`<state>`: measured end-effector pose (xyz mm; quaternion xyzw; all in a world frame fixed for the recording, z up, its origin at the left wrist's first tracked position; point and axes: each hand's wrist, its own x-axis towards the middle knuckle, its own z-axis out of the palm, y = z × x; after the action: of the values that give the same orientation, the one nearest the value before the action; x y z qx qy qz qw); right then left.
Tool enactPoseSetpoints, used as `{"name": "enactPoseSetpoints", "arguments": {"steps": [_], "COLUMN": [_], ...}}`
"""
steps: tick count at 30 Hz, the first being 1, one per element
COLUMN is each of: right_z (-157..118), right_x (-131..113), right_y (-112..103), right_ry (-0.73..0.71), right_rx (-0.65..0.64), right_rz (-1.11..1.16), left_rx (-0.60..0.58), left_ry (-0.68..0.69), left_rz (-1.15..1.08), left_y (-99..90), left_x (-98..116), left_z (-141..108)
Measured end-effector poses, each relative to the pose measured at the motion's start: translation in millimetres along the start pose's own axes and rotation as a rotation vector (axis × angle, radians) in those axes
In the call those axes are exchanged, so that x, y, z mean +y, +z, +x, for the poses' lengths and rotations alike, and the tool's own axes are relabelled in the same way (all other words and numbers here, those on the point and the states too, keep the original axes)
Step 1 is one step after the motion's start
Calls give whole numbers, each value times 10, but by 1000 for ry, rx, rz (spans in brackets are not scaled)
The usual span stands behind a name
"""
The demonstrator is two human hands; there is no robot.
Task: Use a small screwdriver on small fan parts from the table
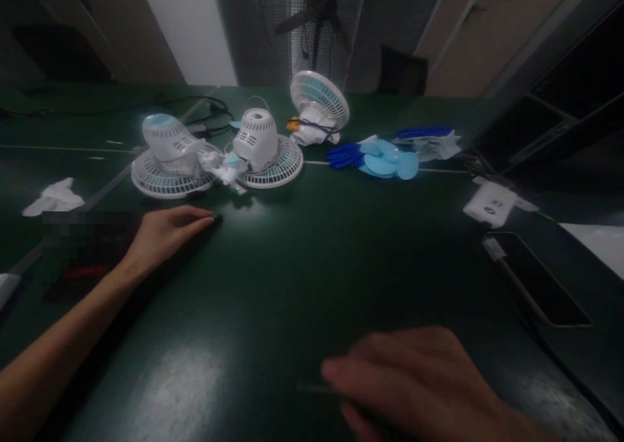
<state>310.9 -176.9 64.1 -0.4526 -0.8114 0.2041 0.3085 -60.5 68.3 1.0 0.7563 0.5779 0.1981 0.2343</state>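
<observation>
My left hand (pixel 168 233) reaches out over the green table (pixel 273 273), thumb and forefinger pinched on a small green object (pixel 216 217). Just beyond it lie two white fans face down, one on the left (pixel 173 149) and one beside it (pixel 258 144). Low in the view and blurred, my right hand (pixel 404 377) has its fingers curled together. A thin, faint object (pixel 314 387) sticks out to the left from its fingertips, too blurred to name.
A third fan (pixel 318 104) stands tilted at the back. Light blue fan blades (pixel 387 159) and a dark blue glove (pixel 345 156) lie beside it. On the right are a white box (pixel 491 204) and a phone (pixel 539 279) with a cable. Crumpled white material (pixel 54 197) lies left.
</observation>
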Motion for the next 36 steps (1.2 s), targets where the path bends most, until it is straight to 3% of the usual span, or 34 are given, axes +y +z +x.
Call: {"name": "enactPoseSetpoints", "arguments": {"steps": [6, 10, 26, 36], "right_z": [153, 83, 111, 162], "right_x": [556, 694, 627, 594], "right_y": [155, 297, 398, 517], "right_ry": [151, 134, 93, 79], "right_rx": [-29, -89, -129, -6], "right_rz": [76, 74, 53, 138], "left_rx": [-342, -385, -434, -454], "left_ry": [420, 587, 606, 624], "left_rz": [-187, -294, -340, -326], "left_y": [595, 888, 939, 902], "left_x": [802, 1119, 1082, 1126], "left_z": [-512, -806, -890, -891]}}
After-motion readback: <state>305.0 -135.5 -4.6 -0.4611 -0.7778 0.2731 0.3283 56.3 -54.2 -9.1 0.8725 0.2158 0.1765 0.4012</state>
